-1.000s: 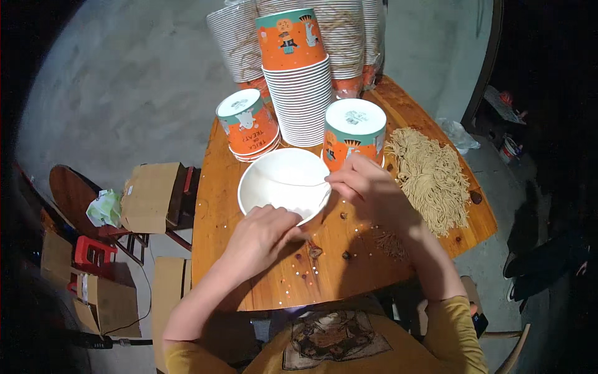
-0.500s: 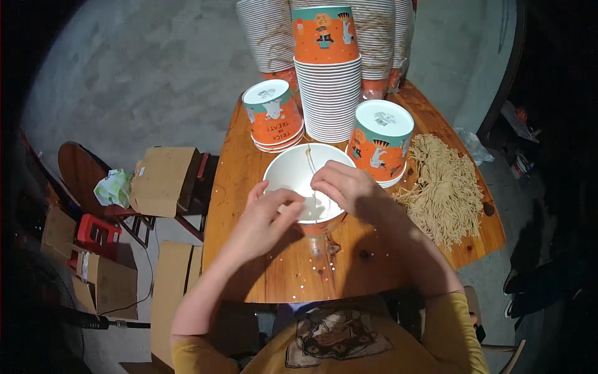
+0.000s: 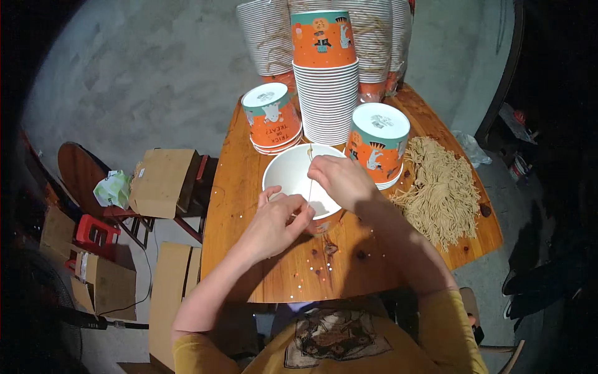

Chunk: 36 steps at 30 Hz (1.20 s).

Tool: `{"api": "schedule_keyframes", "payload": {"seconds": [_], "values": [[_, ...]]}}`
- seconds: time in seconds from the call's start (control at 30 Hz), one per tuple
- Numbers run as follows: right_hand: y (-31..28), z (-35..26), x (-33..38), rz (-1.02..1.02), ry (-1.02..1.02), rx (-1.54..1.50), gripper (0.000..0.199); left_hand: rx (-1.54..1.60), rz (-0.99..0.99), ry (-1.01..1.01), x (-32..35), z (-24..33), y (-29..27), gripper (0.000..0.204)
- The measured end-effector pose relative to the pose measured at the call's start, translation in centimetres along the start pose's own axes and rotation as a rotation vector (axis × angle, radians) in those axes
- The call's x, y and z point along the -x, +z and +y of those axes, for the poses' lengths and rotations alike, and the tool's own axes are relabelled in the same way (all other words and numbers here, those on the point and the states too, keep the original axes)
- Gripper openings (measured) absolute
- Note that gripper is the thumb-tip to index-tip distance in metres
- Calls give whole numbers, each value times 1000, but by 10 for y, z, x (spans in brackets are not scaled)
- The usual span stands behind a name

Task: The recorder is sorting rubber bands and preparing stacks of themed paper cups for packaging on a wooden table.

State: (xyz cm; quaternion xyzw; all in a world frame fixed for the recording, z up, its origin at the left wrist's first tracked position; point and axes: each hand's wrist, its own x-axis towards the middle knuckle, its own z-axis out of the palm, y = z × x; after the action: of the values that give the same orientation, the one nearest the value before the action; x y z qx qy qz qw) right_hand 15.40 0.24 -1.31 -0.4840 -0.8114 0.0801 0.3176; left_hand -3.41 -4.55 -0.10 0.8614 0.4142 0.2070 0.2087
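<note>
A paper bucket (image 3: 281,169) with a white inside stands upright on the wooden table, its mouth facing me. A thin tan cord (image 3: 310,194) runs from its far rim across the opening. My right hand (image 3: 344,181) pinches this cord over the bucket's right half. Over the near rim, my left hand (image 3: 274,225) has thumb and index finger closed at the cord's lower end. Short inverted stacks of orange and green paper buckets, a left stack (image 3: 273,121) and a right stack (image 3: 377,146), flank the upright bucket.
A heap of tan cords (image 3: 439,190) lies on the table's right side. Behind the bucket rises a tall inverted bucket stack (image 3: 325,93), with plastic-wrapped stacks (image 3: 271,37) farther back. Small paper dots dot the near tabletop (image 3: 293,274). Cardboard boxes (image 3: 163,184) and a red stool (image 3: 98,232) are at left.
My right hand has moved slightly up and left along the cord. My left hand has shifted a little to the right and down, its fingertips closing on the cord's lower part.
</note>
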Motion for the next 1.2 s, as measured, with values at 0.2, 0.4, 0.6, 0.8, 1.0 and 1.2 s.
{"api": "schedule_keyframes", "payload": {"seconds": [0.2,0.4,0.6,0.8,1.0,1.2], "values": [[-1,-2,1,-38,39,-33,19,-90,173,306,11,-6,11,24],[-1,1,2,-55,5,-1,19,-230,103,420,10,-8,6,17],[-14,11,-2,-116,166,-567,21,-239,64,413,14,-17,-12,18],[-45,15,13,-121,199,-1096,15,-52,142,416,6,-47,-51,12],[-17,28,44,-169,-131,-889,30,817,220,-50,-17,-80,-72,14],[19,8,33,-110,-286,-380,91,1288,91,-573,-55,-137,-83,19]]}}
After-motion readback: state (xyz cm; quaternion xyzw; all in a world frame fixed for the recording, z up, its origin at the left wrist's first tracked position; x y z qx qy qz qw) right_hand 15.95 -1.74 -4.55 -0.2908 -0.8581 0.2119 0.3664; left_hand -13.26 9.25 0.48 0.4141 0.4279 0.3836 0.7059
